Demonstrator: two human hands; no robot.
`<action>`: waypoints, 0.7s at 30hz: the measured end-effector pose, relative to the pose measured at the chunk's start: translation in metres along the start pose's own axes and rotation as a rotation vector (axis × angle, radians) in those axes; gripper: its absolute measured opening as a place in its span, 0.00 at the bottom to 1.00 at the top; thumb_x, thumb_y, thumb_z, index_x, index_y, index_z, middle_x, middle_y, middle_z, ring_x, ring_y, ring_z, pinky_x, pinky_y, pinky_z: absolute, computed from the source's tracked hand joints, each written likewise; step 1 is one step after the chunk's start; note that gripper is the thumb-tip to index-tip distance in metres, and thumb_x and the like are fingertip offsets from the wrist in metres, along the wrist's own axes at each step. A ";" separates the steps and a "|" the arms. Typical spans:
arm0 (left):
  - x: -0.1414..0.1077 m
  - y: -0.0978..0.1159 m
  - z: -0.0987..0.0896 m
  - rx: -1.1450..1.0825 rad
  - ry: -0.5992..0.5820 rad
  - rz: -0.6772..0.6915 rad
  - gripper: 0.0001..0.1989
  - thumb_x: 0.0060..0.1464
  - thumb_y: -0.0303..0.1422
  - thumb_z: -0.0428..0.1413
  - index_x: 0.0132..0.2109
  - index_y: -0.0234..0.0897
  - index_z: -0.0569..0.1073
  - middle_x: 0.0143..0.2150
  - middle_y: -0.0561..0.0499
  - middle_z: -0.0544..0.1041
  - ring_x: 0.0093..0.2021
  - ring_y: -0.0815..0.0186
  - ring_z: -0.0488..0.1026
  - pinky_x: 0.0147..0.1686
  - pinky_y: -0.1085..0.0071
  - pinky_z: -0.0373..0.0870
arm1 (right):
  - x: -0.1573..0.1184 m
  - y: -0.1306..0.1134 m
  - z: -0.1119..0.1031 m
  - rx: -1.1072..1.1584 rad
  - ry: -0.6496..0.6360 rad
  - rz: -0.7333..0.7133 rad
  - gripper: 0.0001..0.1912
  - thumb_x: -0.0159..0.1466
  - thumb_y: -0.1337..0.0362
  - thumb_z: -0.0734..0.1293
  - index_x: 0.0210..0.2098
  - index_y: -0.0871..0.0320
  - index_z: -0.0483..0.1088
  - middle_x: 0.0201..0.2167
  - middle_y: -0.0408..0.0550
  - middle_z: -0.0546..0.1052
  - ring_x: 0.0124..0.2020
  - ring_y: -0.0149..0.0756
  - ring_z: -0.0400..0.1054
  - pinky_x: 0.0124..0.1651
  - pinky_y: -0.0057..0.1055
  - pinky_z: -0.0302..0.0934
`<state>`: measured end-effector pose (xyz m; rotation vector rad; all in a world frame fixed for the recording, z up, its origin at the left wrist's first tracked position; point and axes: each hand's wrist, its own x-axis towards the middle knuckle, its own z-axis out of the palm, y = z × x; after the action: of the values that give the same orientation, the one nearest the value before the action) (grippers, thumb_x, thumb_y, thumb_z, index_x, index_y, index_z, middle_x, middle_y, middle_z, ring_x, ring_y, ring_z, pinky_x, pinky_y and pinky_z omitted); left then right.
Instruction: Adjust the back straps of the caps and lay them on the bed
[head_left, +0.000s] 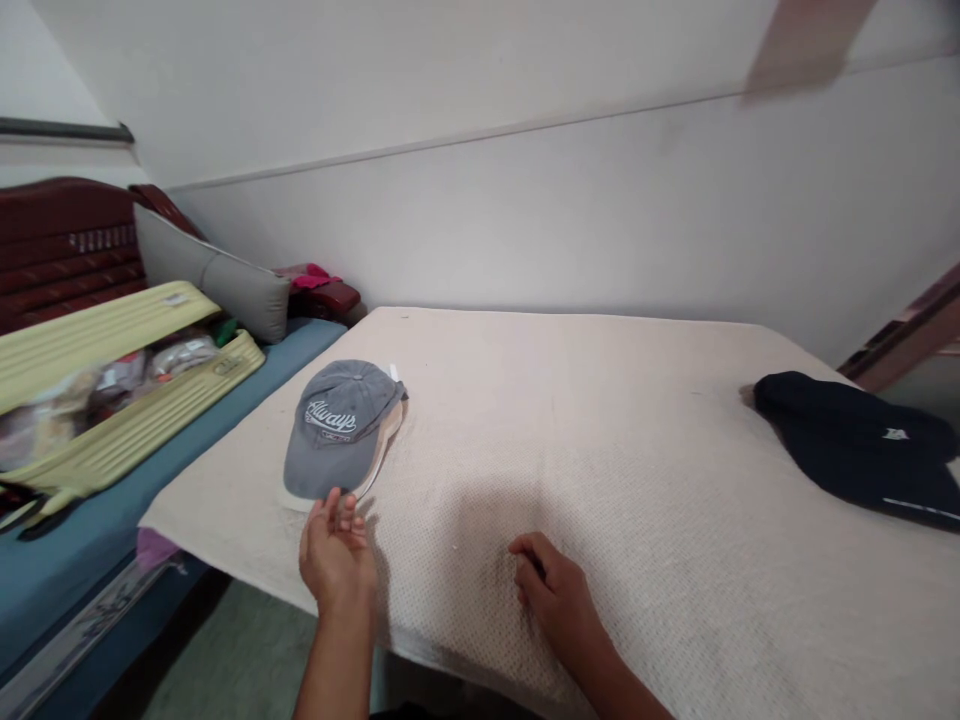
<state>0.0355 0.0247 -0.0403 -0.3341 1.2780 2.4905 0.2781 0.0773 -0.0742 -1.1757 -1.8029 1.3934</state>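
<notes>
White script (331, 416) on the gray cap (337, 452) reads "Always", the smaller lettering (330, 435) beneath it illegible.

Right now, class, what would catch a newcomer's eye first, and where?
The gray cap, lettered "Always" in white, stands out at the left of the pale table, the left hand by its brim. A dark cap lies far right; an open yellow case sits far left.

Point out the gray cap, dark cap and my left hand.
Gray cap (334, 420): head view, on the crown's lettering.
Dark cap (847, 438): head view, fabric left of the white mark.
Left hand (337, 560): head view, on its middle.
</notes>
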 end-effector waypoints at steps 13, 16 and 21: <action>0.002 0.008 0.007 -0.040 -0.098 -0.150 0.05 0.50 0.24 0.49 0.30 0.31 0.69 0.29 0.52 0.72 0.22 0.77 0.66 0.16 0.83 0.58 | 0.000 -0.003 -0.001 -0.123 -0.009 -0.063 0.06 0.60 0.65 0.57 0.33 0.57 0.64 0.20 0.42 0.66 0.23 0.32 0.62 0.27 0.27 0.53; 0.005 0.007 0.009 -0.051 -0.120 -0.168 0.05 0.49 0.22 0.50 0.28 0.32 0.68 0.27 0.53 0.71 0.21 0.77 0.66 0.16 0.84 0.58 | 0.000 -0.005 -0.002 -0.142 -0.004 -0.078 0.06 0.60 0.65 0.57 0.33 0.57 0.64 0.20 0.42 0.66 0.23 0.32 0.61 0.27 0.26 0.52; 0.009 0.004 0.015 -0.050 -0.164 -0.150 0.04 0.51 0.23 0.50 0.31 0.33 0.69 0.27 0.53 0.71 0.23 0.75 0.69 0.16 0.83 0.59 | 0.001 -0.006 -0.002 -0.186 -0.007 -0.099 0.06 0.60 0.66 0.56 0.33 0.57 0.64 0.22 0.42 0.67 0.24 0.32 0.62 0.28 0.27 0.52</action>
<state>0.0248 0.0363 -0.0324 -0.2236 1.0867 2.3725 0.2781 0.0784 -0.0677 -1.1571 -2.0015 1.1964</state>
